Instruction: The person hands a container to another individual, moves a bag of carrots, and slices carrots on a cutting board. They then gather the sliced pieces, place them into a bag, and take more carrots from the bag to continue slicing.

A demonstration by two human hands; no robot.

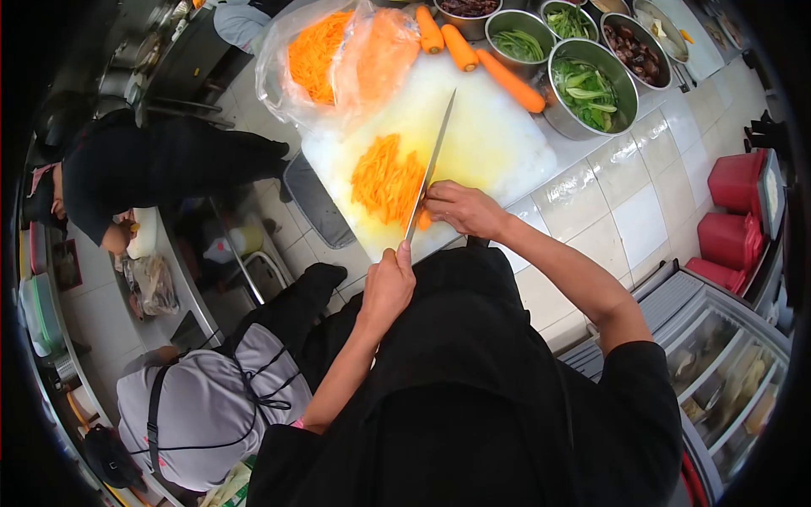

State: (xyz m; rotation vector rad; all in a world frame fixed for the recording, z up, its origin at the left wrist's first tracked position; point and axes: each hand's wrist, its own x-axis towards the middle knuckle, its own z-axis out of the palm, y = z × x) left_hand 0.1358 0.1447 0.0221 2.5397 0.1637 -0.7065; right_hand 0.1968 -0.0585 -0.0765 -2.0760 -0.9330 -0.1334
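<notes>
My left hand (389, 286) is wrapped around the handle of a long knife (438, 150), whose blade points away from me over a white cutting board (515, 139). Close against the blade's right side, my right hand (463, 208) has its fingers curled over a piece of carrot (424, 220), mostly hidden beneath them. A heap of carrot strips (384, 182) lies left of the blade. At the board's back left, a clear plastic bag (272, 80) holds more orange strips. Several whole carrots (510, 80) rest along the far edge.
Metal bowls with leafy greens (585, 97), cut green vegetables (518, 45) and dark pieces (631, 57) stand at the back right. One person in black (169, 160) works at the left; another in grey (203, 406) is close on my left. Red bins (728, 239) stand at right.
</notes>
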